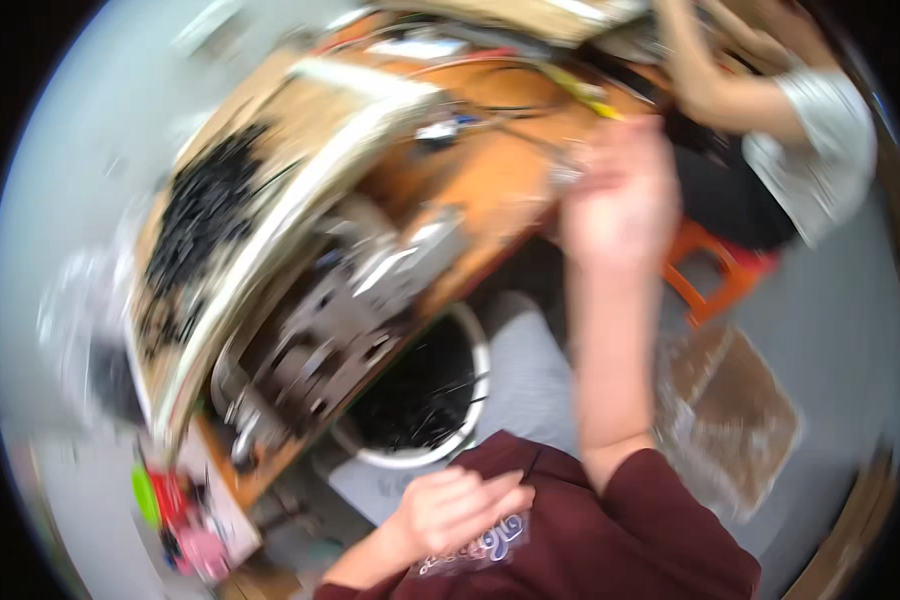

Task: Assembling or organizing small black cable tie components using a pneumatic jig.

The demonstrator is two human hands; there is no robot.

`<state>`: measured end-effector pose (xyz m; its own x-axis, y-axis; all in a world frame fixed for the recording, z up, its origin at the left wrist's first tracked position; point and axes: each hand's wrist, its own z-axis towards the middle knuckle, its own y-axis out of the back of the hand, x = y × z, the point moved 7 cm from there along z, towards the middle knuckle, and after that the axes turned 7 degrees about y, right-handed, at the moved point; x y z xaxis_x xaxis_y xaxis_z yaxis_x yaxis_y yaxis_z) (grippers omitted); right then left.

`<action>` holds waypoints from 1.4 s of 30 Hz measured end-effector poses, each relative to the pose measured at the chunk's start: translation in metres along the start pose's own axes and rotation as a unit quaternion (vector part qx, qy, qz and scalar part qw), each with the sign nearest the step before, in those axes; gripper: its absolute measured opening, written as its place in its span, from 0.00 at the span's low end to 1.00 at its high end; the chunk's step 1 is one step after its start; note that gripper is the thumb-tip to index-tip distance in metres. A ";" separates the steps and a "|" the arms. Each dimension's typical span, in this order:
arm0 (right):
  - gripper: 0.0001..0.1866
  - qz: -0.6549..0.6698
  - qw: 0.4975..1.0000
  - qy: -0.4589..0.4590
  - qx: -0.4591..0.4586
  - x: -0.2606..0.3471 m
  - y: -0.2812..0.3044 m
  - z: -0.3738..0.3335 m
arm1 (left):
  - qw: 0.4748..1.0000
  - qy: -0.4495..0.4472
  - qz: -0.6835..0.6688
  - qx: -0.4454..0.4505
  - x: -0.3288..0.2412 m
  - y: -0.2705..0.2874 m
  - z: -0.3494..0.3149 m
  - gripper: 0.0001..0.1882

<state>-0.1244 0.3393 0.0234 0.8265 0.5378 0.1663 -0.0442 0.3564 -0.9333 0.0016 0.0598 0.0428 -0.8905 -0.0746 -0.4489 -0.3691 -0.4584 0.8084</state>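
Note:
My left hand point(460, 512) is held in front of my dark red shirt with its fingers curled together. A thin dark strip point(533, 462) sticks up at its fingertips. My right arm stretches forward past the edge of the orange-brown table point(505, 170). Motion smears my right hand point(620, 185), so its fingers cannot be made out; a small shiny blur point(567, 168) lies beside them. Below the table edge, a white-rimmed bucket point(485, 365) with thin black pieces point(415, 400) in it stands between my legs. A grey metal fixture point(335, 305) sits on the table near the bucket.
A pale-edged tray point(300, 205) on the left bears a heap of black pieces point(210, 195). Another person point(820, 140) works at the far right, near an orange stool point(715, 275). A plastic-wrapped brown package point(735, 420) lies on the floor at right. Cables cross the back of the table.

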 end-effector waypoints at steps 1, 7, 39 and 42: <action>0.08 -0.161 0.983 0.070 -0.043 0.021 -0.019 0.006 | 0.994 0.094 -0.005 -0.059 0.024 0.017 -0.016 0.04; 0.10 -0.342 0.923 -0.102 0.144 -0.075 -0.047 -0.098 | 0.783 0.230 -0.202 -0.541 0.074 0.151 -0.105 0.11; 0.09 -0.391 0.816 -0.359 0.230 -0.128 -0.035 -0.238 | 0.628 0.621 0.376 -0.280 0.247 0.340 -0.292 0.14; 0.09 -0.393 0.814 -0.359 0.234 -0.130 -0.043 -0.241 | 0.619 0.614 0.402 -0.279 0.249 0.337 -0.289 0.12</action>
<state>-0.0942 0.0698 -0.0350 0.1695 0.2515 0.9529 -0.0076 0.9672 -0.2539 -0.2679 -0.3694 0.0936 0.2735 -0.9377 -0.2141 0.5158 -0.0449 0.8555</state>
